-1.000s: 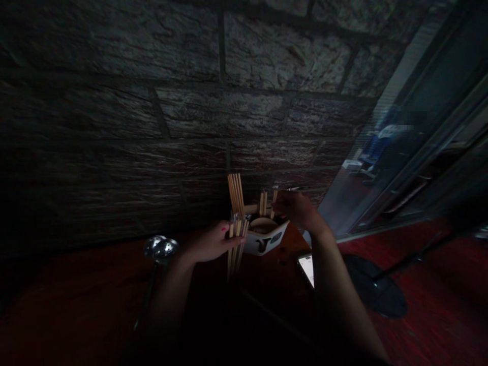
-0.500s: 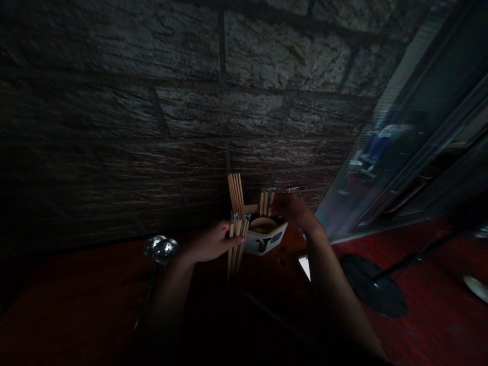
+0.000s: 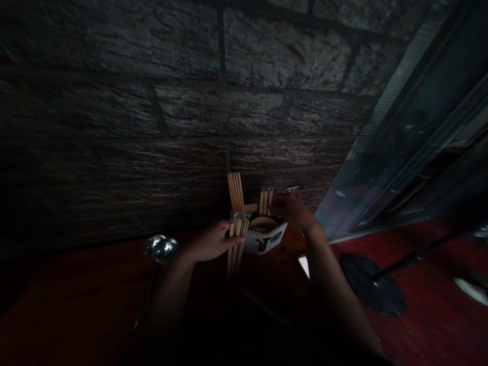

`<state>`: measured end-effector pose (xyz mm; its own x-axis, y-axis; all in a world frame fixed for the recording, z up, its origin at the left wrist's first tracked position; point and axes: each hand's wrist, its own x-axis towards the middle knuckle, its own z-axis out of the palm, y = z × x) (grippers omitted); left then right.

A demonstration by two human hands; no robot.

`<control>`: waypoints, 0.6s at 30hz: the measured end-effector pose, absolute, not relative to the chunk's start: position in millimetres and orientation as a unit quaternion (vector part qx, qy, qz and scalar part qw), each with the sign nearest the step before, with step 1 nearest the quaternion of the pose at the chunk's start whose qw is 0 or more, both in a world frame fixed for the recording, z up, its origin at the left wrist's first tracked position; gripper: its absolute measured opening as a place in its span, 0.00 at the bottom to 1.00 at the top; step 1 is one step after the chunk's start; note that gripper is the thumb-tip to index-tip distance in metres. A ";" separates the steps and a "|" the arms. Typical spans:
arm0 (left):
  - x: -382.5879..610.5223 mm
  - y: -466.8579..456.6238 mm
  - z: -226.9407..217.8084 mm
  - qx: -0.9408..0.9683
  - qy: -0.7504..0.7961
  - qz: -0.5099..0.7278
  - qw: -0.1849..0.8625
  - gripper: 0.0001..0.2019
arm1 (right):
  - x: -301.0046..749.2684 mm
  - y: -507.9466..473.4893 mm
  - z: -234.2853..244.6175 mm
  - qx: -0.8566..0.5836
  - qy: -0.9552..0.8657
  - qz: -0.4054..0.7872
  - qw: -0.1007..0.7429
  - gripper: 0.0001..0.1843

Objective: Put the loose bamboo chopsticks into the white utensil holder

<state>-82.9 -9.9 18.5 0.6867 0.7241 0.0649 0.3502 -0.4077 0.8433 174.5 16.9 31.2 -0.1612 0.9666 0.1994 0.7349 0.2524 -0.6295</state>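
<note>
My left hand (image 3: 211, 243) is closed round a bundle of wooden chopsticks (image 3: 236, 201) that stands upright in front of the wall. To its right sits a white holder with dark markings (image 3: 267, 238) on the dark red table. A few more chopsticks (image 3: 265, 201) stand in that holder. My right hand (image 3: 292, 209) reaches over the holder and pinches the tops of those chopsticks. A small metal piece (image 3: 294, 189) shows just above my right fingers.
Two metal ladles (image 3: 161, 248) lie on the table left of my left hand. A lit phone screen (image 3: 304, 265) lies by my right forearm. A rough stone wall rises behind. A round black stand base (image 3: 371, 291) rests on the red floor at right.
My right hand has moved slightly left, closing in on the chopsticks in the holder. My left hand has kept the bundle still.
</note>
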 end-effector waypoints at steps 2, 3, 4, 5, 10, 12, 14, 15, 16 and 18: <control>-83.3 -9.4 18.3 0.814 0.325 0.214 0.431 0.11 | 175.1 16.4 31.8 -0.573 -0.737 0.205 0.293 0.09; -83.4 -9.3 18.1 0.816 0.321 0.214 0.430 0.11 | 175.2 15.8 32.8 -0.573 -0.737 0.208 0.292 0.09; -83.5 -9.3 18.0 0.817 0.319 0.215 0.430 0.11 | 175.1 14.9 34.1 -0.576 -0.735 0.207 0.291 0.08; -83.5 -9.4 18.1 0.816 0.319 0.217 0.431 0.11 | 174.9 14.0 35.6 -0.579 -0.734 0.206 0.288 0.08; -83.0 -10.7 20.0 0.810 0.330 0.214 0.436 0.11 | 174.6 12.1 39.3 -0.578 -0.740 0.202 0.277 0.09; -82.9 -10.7 20.3 0.810 0.331 0.212 0.435 0.11 | 175.8 12.7 38.5 -0.574 -0.743 0.198 0.281 0.09; -83.1 -10.0 19.6 0.810 0.330 0.210 0.437 0.11 | 177.4 13.3 37.6 -0.579 -0.740 0.188 0.284 0.09; -83.2 -9.6 19.0 0.810 0.328 0.208 0.439 0.11 | 178.2 13.6 37.5 -0.585 -0.737 0.182 0.285 0.09; -83.3 -9.3 18.3 0.810 0.326 0.207 0.441 0.11 | 178.9 13.7 37.4 -0.590 -0.735 0.178 0.283 0.09; -83.5 -8.9 17.3 0.810 0.326 0.207 0.442 0.11 | 179.7 13.9 37.4 -0.593 -0.736 0.175 0.277 0.09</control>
